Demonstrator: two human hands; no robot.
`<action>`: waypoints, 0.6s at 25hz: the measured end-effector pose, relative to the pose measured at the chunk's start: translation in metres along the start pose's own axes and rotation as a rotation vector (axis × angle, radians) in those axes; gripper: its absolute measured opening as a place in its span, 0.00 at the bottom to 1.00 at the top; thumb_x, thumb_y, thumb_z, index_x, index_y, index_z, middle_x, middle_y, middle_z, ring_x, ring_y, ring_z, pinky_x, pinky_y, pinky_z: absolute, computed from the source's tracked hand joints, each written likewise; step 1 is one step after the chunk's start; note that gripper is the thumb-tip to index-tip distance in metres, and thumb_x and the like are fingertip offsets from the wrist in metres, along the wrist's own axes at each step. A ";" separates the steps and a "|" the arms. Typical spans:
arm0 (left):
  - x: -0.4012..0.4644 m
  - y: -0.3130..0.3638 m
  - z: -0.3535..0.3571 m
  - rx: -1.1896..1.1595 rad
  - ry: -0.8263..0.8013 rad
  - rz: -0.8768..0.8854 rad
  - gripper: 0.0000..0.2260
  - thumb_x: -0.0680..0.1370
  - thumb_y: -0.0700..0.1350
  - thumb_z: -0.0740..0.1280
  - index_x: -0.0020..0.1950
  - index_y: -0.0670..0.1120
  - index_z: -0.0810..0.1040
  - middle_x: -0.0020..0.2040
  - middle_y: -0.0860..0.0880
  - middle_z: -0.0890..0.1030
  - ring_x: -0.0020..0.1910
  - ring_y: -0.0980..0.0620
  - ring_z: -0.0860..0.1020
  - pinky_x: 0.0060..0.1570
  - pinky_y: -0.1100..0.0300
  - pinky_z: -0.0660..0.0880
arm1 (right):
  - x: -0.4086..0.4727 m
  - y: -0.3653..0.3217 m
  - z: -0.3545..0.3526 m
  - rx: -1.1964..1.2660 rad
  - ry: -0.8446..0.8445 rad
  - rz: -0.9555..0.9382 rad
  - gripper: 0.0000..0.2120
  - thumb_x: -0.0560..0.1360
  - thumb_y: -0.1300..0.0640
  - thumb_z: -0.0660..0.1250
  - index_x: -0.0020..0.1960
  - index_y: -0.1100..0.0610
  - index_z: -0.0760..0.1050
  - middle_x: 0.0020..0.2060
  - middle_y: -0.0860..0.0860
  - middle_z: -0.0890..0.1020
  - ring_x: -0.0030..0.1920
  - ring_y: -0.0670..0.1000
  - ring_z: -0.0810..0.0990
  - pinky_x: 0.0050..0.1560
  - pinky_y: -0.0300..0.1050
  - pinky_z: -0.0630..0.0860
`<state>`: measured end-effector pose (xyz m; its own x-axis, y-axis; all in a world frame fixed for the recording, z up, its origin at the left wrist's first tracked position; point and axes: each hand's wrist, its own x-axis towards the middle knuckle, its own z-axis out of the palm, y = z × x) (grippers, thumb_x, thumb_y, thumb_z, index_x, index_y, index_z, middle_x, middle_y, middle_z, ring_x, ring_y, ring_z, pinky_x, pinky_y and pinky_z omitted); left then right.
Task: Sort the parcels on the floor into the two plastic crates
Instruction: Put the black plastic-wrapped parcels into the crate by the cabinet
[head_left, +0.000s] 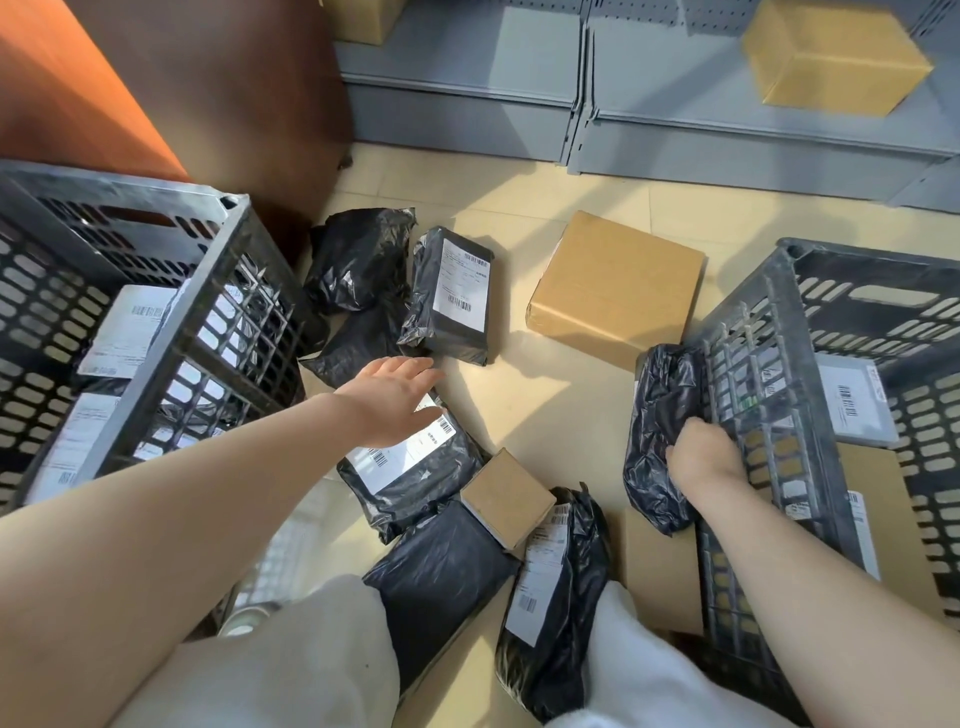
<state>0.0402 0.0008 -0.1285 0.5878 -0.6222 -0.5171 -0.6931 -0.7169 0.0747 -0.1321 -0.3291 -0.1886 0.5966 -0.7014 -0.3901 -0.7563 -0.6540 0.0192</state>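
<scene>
Parcels lie scattered on the floor (540, 395) between two crates. My right hand (701, 454) pinches a black poly bag (657, 415) at three o'clock, pressed against the outer wall of the right crate (779, 332). It looks soft, light and slippery, so I judge a bunched fistful of film mid-length holds best. My left hand (392, 400) hovers with its grip spread flat over a labelled black mailer (410, 478) at centre. That one seems limp too; I would take it by an edge. At twelve o'clock a cardboard box (613, 291) sits stiff, wanting both sides held. At nine o'clock stands the left crate (156, 208).
</scene>
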 end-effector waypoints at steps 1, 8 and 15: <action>0.000 0.000 0.000 -0.001 -0.004 -0.005 0.28 0.83 0.59 0.52 0.80 0.51 0.51 0.81 0.48 0.51 0.79 0.45 0.51 0.77 0.49 0.47 | 0.000 0.002 0.003 -0.007 0.003 -0.016 0.10 0.79 0.65 0.64 0.58 0.66 0.74 0.55 0.63 0.80 0.53 0.64 0.80 0.41 0.47 0.73; 0.001 0.006 -0.003 0.026 -0.017 0.011 0.27 0.83 0.58 0.52 0.80 0.51 0.51 0.81 0.47 0.50 0.77 0.42 0.57 0.77 0.49 0.50 | -0.006 -0.004 -0.010 0.290 0.119 0.020 0.08 0.81 0.60 0.59 0.54 0.66 0.72 0.48 0.64 0.79 0.47 0.64 0.79 0.40 0.47 0.72; -0.004 0.006 -0.005 -0.026 -0.008 -0.029 0.27 0.83 0.58 0.52 0.80 0.51 0.52 0.81 0.47 0.50 0.78 0.43 0.55 0.77 0.47 0.49 | -0.016 -0.022 -0.043 0.860 0.241 0.098 0.06 0.80 0.58 0.57 0.46 0.58 0.67 0.36 0.52 0.71 0.37 0.55 0.69 0.34 0.47 0.64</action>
<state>0.0359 -0.0027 -0.1218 0.6041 -0.5986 -0.5260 -0.6646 -0.7427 0.0820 -0.1136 -0.3156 -0.1429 0.4857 -0.8466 -0.2176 -0.6889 -0.2175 -0.6914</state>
